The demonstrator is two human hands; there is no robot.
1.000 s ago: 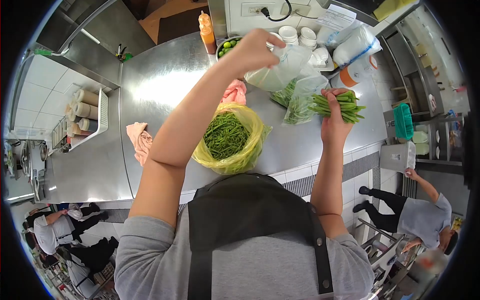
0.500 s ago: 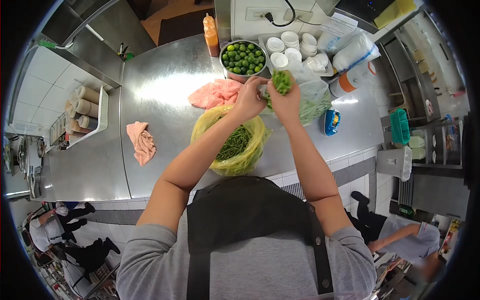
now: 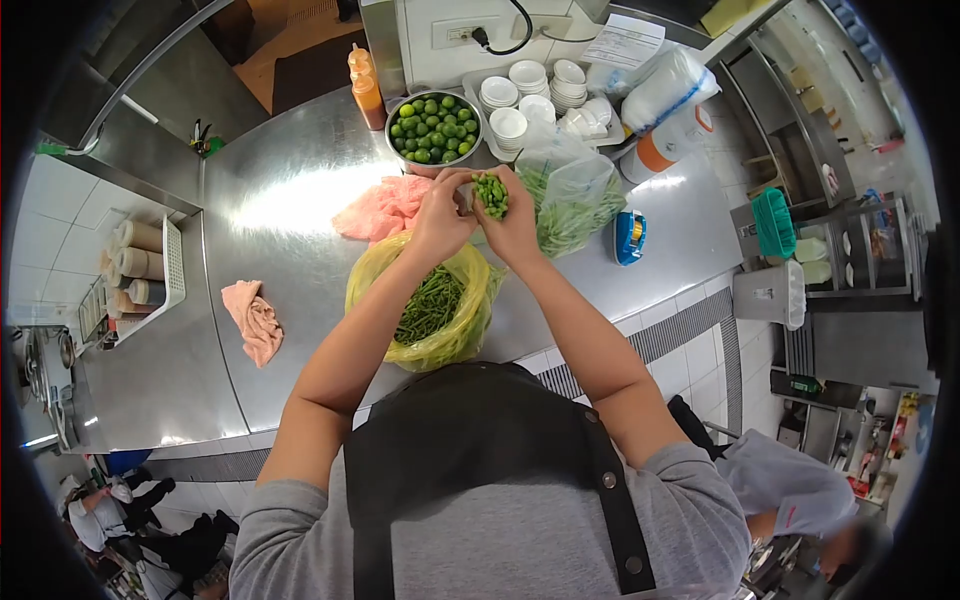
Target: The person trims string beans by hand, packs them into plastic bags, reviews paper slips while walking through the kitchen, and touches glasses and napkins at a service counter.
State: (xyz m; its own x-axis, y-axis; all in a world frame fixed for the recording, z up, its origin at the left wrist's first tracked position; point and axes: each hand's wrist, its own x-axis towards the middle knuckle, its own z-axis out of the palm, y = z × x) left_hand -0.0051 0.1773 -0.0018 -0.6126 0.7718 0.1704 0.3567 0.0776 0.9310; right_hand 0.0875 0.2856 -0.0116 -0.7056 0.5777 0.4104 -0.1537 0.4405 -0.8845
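My right hand (image 3: 512, 225) is closed around a bundle of green beans (image 3: 490, 196), their ends pointing up at me. Against the bundle's left side, my left hand (image 3: 443, 218) has its fingers curled; what they pinch is hidden. Below my hands, a yellow plastic bag (image 3: 478, 322) stands on the counter with its mouth wide, and many loose green beans (image 3: 430, 306) lie inside. To the right of my right hand is a clear plastic bag (image 3: 575, 200) with pale green vegetables. A blue tape dispenser (image 3: 629, 238) stands farther right.
A metal bowl of green limes (image 3: 433, 130) and orange sauce bottles (image 3: 366, 88) stand at the back. White bowls (image 3: 508, 125) fill a tray. Pink cloths (image 3: 375, 208) lie on the steel counter (image 3: 290, 290). Co-workers (image 3: 785, 480) are behind me on both sides.
The view has shifted, so the counter things appear farther left. My hands have drawn closer together around the bundle, which now shows its ends more squarely.
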